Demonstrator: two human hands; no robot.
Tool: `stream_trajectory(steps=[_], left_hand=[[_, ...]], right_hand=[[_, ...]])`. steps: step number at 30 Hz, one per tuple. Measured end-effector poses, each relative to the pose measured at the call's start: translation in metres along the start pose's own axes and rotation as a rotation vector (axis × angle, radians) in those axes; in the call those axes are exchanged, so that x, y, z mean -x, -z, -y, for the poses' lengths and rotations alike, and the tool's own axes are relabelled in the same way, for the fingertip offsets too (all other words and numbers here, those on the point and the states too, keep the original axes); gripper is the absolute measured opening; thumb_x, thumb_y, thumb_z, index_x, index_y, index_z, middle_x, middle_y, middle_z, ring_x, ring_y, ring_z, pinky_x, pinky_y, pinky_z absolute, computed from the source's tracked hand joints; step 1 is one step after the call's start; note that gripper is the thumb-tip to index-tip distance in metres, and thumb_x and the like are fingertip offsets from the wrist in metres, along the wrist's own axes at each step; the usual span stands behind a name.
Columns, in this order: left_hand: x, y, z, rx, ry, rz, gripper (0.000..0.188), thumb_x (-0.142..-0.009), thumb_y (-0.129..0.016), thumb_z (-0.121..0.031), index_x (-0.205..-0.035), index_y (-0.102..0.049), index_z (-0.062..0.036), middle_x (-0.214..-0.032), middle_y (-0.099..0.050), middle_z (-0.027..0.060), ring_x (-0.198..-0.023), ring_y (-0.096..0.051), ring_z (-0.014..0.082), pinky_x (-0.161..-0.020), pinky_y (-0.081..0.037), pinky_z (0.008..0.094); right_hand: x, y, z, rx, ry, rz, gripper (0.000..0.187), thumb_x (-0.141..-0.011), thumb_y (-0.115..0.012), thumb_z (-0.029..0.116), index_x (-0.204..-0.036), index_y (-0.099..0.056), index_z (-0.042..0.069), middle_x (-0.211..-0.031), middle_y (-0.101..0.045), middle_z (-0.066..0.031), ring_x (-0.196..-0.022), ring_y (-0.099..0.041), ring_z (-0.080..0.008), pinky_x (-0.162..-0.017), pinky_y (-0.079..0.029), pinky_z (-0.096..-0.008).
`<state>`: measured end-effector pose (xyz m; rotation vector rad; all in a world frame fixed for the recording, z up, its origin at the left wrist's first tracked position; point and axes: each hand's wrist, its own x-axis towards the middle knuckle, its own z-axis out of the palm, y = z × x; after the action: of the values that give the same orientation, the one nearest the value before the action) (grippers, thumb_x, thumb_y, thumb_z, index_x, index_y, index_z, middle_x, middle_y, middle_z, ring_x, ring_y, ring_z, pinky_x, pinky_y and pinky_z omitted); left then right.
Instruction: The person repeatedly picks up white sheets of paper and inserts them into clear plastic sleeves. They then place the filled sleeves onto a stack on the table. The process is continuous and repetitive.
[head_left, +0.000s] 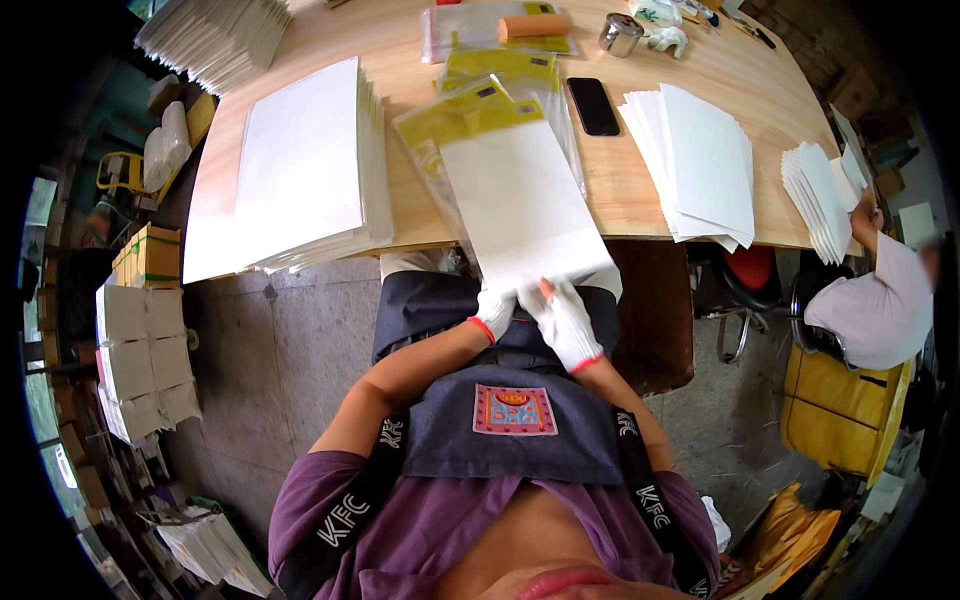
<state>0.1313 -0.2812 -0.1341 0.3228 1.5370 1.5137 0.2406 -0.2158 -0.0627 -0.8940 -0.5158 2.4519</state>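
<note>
White card [525, 200], perhaps in olive-topped sleeve [505, 119]

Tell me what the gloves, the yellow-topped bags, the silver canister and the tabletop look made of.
Gloves: knitted fabric, perhaps cotton; soft, matte, red cuffs.
Yellow-topped bags: probably plastic film; glossy, see-through, creased.
Canister: likely metal; shiny highlights.
Tabletop: wood or wood-look laminate; pale streaked grain.
</note>
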Motion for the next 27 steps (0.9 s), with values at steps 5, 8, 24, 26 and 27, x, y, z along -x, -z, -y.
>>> stream_trajectory(steps=[5, 8, 24, 26, 27], left_hand=[[-0.019, 0.015, -0.013, 0.421, 0.139, -0.097, 0.024, -0.097, -0.05, -0.015, -0.114, -0.058, -0.0008, -0.105, -0.065, 0.0088, -0.092, -0.065, 0.021, -0.078, -0.055, 0.0336], [-0.005, 0.041, -0.02, 0.534, 0.294, 0.035, 0.028, -0.097, -0.041, -0.01, -0.119, -0.054, -0.0009, -0.103, -0.064, 0.0103, -0.087, -0.066, 0.0247, -0.075, -0.057, 0.0362], [0.017, 0.102, -0.051, 0.154, 0.09, -0.079, 0.02, -0.096, -0.05, -0.014, -0.104, -0.06, 0.0017, -0.097, -0.068, 0.0124, -0.079, -0.068, 0.0207, -0.071, -0.058, 0.0315], [0.024, 0.107, -0.052, 0.116, 0.056, -0.096, 0.025, -0.096, -0.054, -0.018, -0.106, -0.061, 0.0037, -0.1, -0.068, 0.014, -0.079, -0.068, 0.0206, -0.071, -0.058, 0.0316], [0.028, 0.112, -0.053, 0.031, 0.02, -0.067, 0.029, -0.097, -0.057, -0.022, -0.107, -0.062, 0.0042, -0.101, -0.069, 0.0133, -0.079, -0.068, 0.0183, -0.071, -0.057, 0.0291]], right_hand=[[-0.039, -0.019, -0.007, -0.039, -0.045, 0.12, 0.043, -0.102, -0.046, 0.023, -0.138, -0.041, 0.0, -0.123, -0.056, -0.0192, -0.104, -0.061, -0.027, -0.09, -0.054, -0.039], [-0.031, -0.028, 0.006, 0.567, -0.03, 0.271, 0.033, -0.102, -0.047, 0.023, -0.126, -0.055, 0.002, -0.086, -0.068, -0.0065, -0.06, -0.062, -0.0121, -0.055, -0.053, -0.0255], [-0.063, -0.017, 0.019, 0.825, -0.027, 0.527, 0.013, -0.092, -0.054, 0.015, -0.095, -0.059, 0.003, -0.077, -0.065, -0.0133, -0.064, -0.062, -0.0204, -0.056, -0.051, -0.0302], [-0.051, 0.04, 0.082, 0.474, 0.201, 0.2, 0.018, -0.093, -0.049, 0.014, -0.093, -0.058, -0.001, -0.078, -0.062, -0.0089, -0.063, -0.061, -0.0194, -0.053, -0.049, -0.0271], [-0.055, 0.072, 0.107, 0.396, 0.481, -0.068, 0.021, -0.094, -0.048, 0.018, -0.089, -0.058, 0.0, -0.074, -0.06, -0.0073, -0.055, -0.056, -0.0198, -0.047, -0.046, -0.0295]])
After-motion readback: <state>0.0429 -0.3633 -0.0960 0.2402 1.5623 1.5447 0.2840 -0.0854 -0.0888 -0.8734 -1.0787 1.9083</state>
